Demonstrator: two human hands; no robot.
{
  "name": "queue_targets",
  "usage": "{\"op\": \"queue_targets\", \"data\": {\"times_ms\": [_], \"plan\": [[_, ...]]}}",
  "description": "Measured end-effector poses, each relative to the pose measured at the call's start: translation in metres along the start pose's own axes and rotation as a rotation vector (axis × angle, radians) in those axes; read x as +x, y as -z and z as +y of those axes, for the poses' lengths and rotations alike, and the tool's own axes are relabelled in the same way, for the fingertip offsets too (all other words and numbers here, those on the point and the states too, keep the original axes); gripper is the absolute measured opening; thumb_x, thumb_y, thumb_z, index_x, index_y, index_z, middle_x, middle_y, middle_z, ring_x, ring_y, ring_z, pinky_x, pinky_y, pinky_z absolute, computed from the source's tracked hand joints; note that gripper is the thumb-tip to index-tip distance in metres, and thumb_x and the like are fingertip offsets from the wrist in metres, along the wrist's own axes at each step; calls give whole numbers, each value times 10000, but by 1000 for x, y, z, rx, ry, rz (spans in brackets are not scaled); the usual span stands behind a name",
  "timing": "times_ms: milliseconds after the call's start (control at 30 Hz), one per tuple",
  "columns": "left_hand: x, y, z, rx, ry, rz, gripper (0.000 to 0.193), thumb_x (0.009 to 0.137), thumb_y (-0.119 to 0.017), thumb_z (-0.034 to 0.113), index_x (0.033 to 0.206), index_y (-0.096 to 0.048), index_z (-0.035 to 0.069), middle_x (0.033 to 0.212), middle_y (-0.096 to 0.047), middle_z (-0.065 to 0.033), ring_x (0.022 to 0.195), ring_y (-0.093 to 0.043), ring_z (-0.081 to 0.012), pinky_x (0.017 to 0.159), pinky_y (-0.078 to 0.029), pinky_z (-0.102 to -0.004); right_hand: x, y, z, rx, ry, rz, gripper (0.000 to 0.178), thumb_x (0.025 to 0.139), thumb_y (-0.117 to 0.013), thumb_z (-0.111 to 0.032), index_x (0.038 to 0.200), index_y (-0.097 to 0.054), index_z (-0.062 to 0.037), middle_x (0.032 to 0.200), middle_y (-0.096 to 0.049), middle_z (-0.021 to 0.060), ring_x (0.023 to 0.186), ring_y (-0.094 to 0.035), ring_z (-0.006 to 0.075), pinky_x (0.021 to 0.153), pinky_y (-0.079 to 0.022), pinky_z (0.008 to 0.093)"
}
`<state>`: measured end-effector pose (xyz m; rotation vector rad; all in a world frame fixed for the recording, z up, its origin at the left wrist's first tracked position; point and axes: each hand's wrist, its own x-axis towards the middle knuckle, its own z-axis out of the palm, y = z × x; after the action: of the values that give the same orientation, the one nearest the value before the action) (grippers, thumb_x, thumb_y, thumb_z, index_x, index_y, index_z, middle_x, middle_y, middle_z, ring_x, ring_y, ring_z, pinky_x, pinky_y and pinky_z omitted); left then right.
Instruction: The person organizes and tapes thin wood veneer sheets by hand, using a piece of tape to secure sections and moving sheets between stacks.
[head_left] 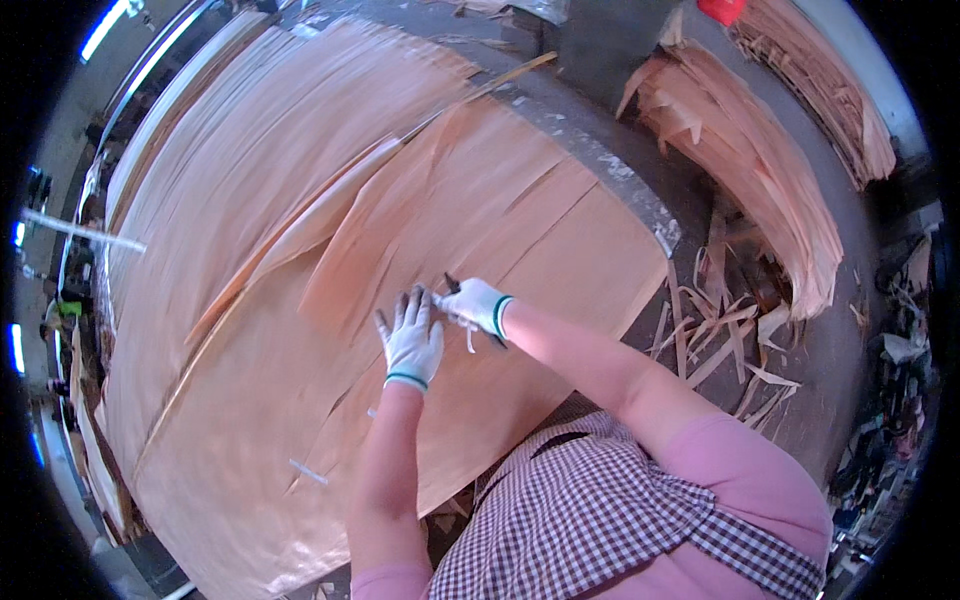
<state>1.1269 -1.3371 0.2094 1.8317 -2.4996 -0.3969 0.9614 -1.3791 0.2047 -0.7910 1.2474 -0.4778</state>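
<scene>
Both the gloved left hand [411, 345] and the gloved right hand [472, 303] are working close together over the wood sheet [300, 400]. The left fingers are spreading and pressing flat on it, gripping nothing. The right fingers are bending inward; a dark object [497, 342] is showing beneath, but I cannot tell whether they are gripping it. The wood sheet is lying in front of the person, its grain and splits running from lower left to upper right.

A broad tan veneer sheet [240, 430] bears a reddish veneer piece [400, 210]; the grey floor [830, 365] bears wood scraps [735, 318]
</scene>
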Motion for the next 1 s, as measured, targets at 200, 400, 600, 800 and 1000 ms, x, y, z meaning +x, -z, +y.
{"op": "queue_targets", "data": {"times_ms": [200, 400, 600, 800, 1000], "plan": [[7, -2, 13, 172, -69, 59, 587, 909, -477, 340, 1428, -371, 88, 1510, -325, -75, 1394, -299, -273, 1112, -62, -622, -29, 63, -12, -960, 324, 286, 233, 842, -575, -259, 916, -641, -48, 908, -671, 194, 879, -647, 366, 751, -504, 474], [20, 4, 29, 196, -24, 91, 510, 920, -466, 377, 1338, -493, 85, 1443, -424, -92, 1361, -338, -321, 1122, -66, -608, -74, 187, 1, -504, 212, 338, 203, 867, -584, -258, 870, -597, -55, 698, -609, 54, 600, -568, 164, 572, -465, 317], [96, -5, 105, -156, -100, 80, 578, 897, -527, 362, 1387, -407, 79, 1460, -380, -118, 1402, -236, -345, 1138, -62, -568, -87, 276, -40, -171, 176, 471, 245, 884, -613, -317, 839, -584, -78, 654, -570, 4, 515, -481, 83, 486, -397, 257], [216, -11, 211, -333, -37, 198, 710, 864, -579, 361, 1460, -279, 118, 1533, -251, -104, 1427, -171, -337, 1138, -23, -565, -10, 321, -74, 178, 202, 188, 196, 877, -605, -223, 791, -564, -53, 621, -536, 8, 458, -444, 85, 405, -333, 247], [265, -24, 234, 50, -122, 50, 623, 906, -493, 340, 1460, -301, 128, 1538, -265, -53, 1429, -204, -279, 1127, -28, -599, 16, 338, -81, -76, 5, 43, 180, 859, -597, -170, 745, -601, -31, 650, -589, 64, 462, -500, 150, 406, -369, 313]]}}
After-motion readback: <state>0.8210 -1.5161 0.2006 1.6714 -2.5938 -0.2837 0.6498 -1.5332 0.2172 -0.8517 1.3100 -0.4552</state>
